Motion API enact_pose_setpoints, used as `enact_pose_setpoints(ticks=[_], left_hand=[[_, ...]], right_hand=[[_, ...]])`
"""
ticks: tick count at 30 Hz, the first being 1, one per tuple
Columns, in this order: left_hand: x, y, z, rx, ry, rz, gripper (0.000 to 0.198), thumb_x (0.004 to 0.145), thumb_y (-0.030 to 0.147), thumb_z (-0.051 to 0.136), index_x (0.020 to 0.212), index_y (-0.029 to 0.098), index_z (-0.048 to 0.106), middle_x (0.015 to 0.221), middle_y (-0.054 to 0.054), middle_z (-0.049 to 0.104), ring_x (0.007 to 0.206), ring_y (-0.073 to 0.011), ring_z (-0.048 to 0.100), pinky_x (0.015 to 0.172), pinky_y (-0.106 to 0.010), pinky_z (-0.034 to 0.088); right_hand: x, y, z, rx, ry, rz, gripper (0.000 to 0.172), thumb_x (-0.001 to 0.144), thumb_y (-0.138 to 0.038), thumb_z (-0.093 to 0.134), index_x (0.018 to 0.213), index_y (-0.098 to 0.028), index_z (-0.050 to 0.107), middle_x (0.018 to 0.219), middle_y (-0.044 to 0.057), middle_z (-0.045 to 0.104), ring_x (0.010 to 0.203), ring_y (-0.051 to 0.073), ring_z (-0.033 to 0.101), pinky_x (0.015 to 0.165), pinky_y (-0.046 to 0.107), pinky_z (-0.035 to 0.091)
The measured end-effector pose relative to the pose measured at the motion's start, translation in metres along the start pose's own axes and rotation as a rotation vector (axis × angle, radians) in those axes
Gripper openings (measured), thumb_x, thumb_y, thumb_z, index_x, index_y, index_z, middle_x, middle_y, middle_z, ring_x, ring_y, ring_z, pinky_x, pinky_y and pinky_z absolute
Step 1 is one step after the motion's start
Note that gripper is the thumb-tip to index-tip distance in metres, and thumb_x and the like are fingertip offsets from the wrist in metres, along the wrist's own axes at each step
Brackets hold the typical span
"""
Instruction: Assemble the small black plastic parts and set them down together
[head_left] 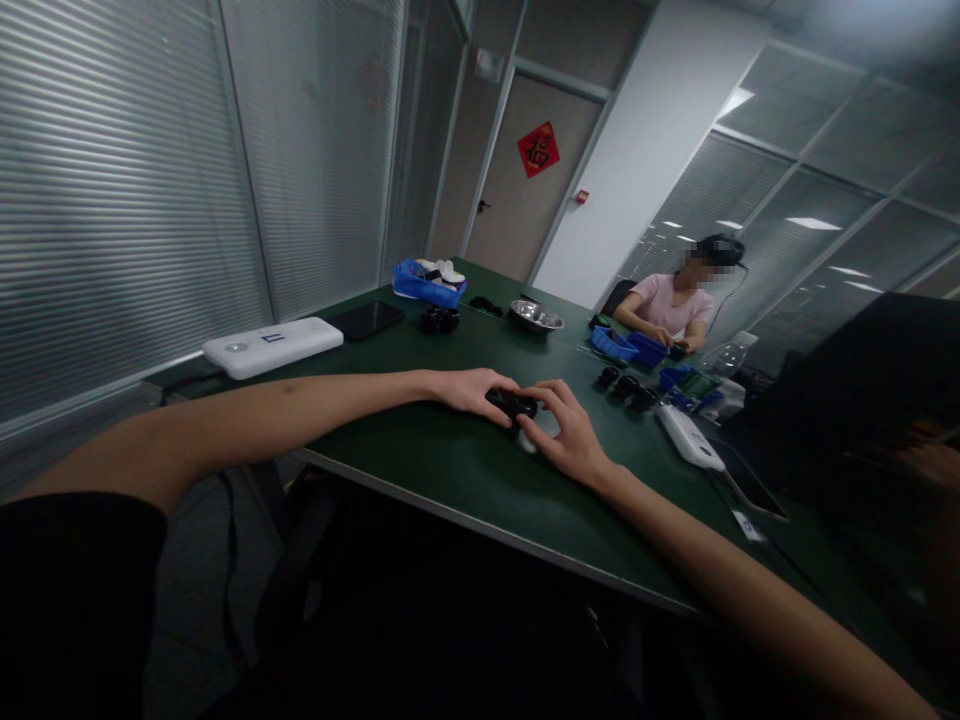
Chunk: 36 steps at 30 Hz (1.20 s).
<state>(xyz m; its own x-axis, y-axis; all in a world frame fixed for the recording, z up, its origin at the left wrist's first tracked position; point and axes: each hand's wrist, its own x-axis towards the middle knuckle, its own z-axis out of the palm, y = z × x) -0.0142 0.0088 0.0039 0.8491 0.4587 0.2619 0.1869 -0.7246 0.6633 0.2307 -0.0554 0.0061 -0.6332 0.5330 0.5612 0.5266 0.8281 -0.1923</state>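
My left hand (469, 388) and my right hand (568, 432) meet over the green table (450, 470), both with fingers curled around a small black part (511, 403) held between them. Under my right hand a small pale piece (527, 441) lies on the table. Several more small black parts (622, 385) sit beyond my hands, to the right.
A white device (271, 346) and a dark phone (367, 319) lie at the left. Blue bins (426, 282) (626, 346), a metal bowl (535, 316) and a white handheld device (690, 438) stand around. A person in a pink shirt (675, 305) works at the far end.
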Motion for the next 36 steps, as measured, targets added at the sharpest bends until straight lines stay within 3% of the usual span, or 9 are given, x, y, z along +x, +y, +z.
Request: enact_pose_setpoints(ticks=[5,13,20,27,36], left_hand=[[0.0004,-0.0003,0.0003,0.048,0.009,-0.001,0.049,0.084,0.044,0.077,0.122,0.014,0.066,0.117,-0.008,0.070,0.108,-0.0230,0.064,0.092,-0.030,0.046],[-0.0011,0.0030,0.0001,0.003,-0.003,0.014,0.051,0.085,0.042,0.076,0.126,0.015,0.063,0.122,-0.009,0.068,0.113,-0.0231,0.063,0.096,-0.031,0.046],[-0.0002,0.0035,0.0002,0.037,0.004,-0.001,0.049,0.085,0.045,0.076,0.121,0.014,0.066,0.117,-0.008,0.070,0.108,-0.0225,0.064,0.090,-0.029,0.046],[-0.0015,0.0044,-0.0005,0.012,-0.009,-0.002,0.050,0.086,0.043,0.075,0.126,0.015,0.063,0.121,-0.009,0.069,0.112,-0.0228,0.064,0.095,-0.031,0.046],[0.0000,0.0007,-0.0001,0.045,-0.004,-0.011,0.050,0.085,0.046,0.076,0.123,0.015,0.064,0.118,-0.008,0.069,0.108,-0.0224,0.064,0.092,-0.030,0.046]], right_hand=[[0.0004,-0.0025,-0.0014,0.050,-0.028,-0.060,0.032,0.100,-0.026,0.056,0.133,-0.028,0.057,0.126,0.010,0.059,0.117,0.028,0.059,0.099,0.048,0.053],[-0.0009,0.0028,0.0002,-0.002,-0.012,-0.020,0.035,0.099,-0.033,0.062,0.133,-0.028,0.058,0.123,0.011,0.058,0.113,0.029,0.059,0.096,0.049,0.054],[0.0004,-0.0041,-0.0014,0.065,-0.036,-0.071,0.034,0.100,-0.025,0.055,0.134,-0.029,0.055,0.130,0.010,0.058,0.120,0.029,0.058,0.103,0.050,0.052],[0.0004,-0.0004,-0.0004,0.001,-0.005,-0.006,0.030,0.100,-0.031,0.060,0.130,-0.027,0.058,0.120,0.010,0.057,0.110,0.028,0.059,0.095,0.048,0.054],[0.0006,-0.0014,-0.0010,0.028,-0.012,-0.041,0.030,0.101,-0.029,0.057,0.131,-0.028,0.057,0.125,0.010,0.058,0.115,0.028,0.058,0.098,0.048,0.053]])
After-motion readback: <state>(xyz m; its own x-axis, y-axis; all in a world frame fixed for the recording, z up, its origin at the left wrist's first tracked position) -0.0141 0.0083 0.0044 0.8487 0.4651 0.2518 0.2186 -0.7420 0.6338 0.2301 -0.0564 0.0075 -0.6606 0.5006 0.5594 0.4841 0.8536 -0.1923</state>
